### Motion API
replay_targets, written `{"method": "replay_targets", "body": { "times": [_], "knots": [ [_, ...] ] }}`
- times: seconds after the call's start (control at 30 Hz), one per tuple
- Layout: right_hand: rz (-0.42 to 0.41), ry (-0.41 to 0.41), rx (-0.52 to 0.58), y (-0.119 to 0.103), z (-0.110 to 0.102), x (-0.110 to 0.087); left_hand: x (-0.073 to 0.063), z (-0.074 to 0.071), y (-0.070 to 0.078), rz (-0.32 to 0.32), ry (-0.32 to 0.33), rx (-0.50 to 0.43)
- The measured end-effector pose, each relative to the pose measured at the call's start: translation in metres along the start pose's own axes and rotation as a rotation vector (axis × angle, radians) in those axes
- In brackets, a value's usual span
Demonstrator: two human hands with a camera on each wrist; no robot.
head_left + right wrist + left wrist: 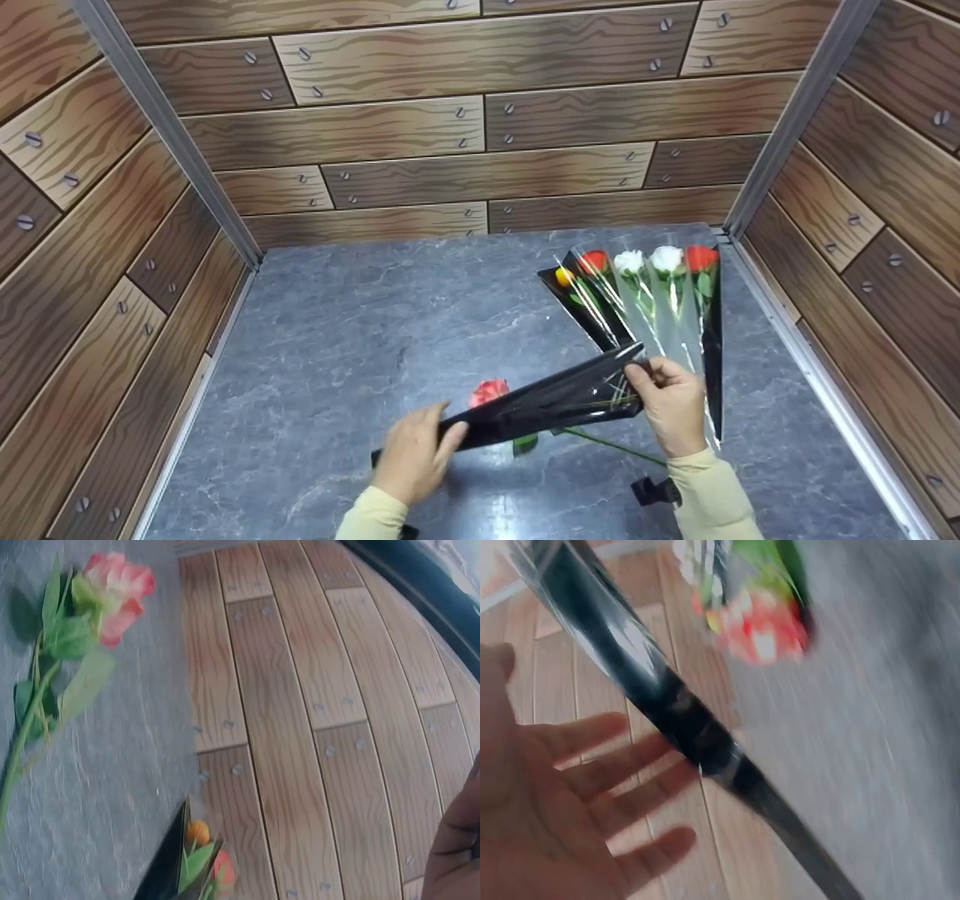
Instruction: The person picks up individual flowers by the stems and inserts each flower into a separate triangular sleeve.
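An empty-looking black and clear flower sleeve (540, 405) is held up slantwise above the table. My right hand (670, 405) pinches the edge of its wide end between thumb and fingers. Down at the narrow end, my left hand (412, 454) touches the sleeve; in the left wrist view its fingers (641, 765) are extended and spread against the film. A pink artificial flower (120, 596) with a green stem lies on the table, partly hidden behind the sleeve in the head view. Only part of my right hand (454, 855) shows at the right wrist view's edge.
Several wrapped flowers lie fanned out at the right: a yellow one (564, 277), a red one (594, 262), white ones (667, 259) and another red one (702, 259). Wood-patterned walls (420, 127) enclose the grey marbled table (322, 360) at back and sides.
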State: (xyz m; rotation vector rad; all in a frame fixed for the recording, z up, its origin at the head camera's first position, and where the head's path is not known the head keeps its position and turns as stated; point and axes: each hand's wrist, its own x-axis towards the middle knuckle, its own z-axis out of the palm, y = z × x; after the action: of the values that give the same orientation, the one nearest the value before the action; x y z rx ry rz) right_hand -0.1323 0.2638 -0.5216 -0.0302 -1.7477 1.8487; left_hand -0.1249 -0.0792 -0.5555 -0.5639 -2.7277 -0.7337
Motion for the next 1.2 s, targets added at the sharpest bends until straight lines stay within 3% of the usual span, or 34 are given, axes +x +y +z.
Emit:
{"method": "replay_targets", "body": {
  "times": [0.13,0.3,0.4,0.5,0.57,0.73,0.87,1.0,1.1,1.2],
  "knots": [
    [-0.018,-0.035,0.031,0.001,0.006,-0.005,0.007,0.013,0.011,0.028,0.007,-0.160],
    [0.014,-0.082,0.031,0.001,0.008,-0.008,0.007,0.024,0.009,0.058,0.083,-0.190],
    [0.021,-0.200,0.134,-0.001,0.003,-0.008,0.007,0.023,0.005,0.103,0.122,-0.173],
    [0.043,-0.352,0.298,-0.002,-0.005,-0.007,0.009,0.020,0.002,0.142,0.131,-0.168],
    [0.079,-0.421,0.346,-0.002,-0.008,-0.005,0.009,0.018,0.001,0.157,0.132,-0.177],
    [0.168,-0.349,0.157,-0.003,-0.012,0.000,0.009,0.014,-0.002,0.151,0.138,-0.176],
    [0.186,-0.281,-0.006,-0.002,-0.014,0.004,0.008,0.013,-0.005,0.153,0.148,-0.191],
    [0.240,-0.272,-0.056,0.005,-0.015,0.009,0.008,0.014,-0.009,0.122,0.184,-0.226],
    [0.323,-0.361,-0.139,0.018,-0.018,0.012,0.010,0.015,-0.012,0.061,0.240,-0.223],
    [0.313,-0.562,-0.364,0.038,-0.021,0.013,0.012,0.015,-0.015,-0.002,0.291,-0.202]
  ]
}}
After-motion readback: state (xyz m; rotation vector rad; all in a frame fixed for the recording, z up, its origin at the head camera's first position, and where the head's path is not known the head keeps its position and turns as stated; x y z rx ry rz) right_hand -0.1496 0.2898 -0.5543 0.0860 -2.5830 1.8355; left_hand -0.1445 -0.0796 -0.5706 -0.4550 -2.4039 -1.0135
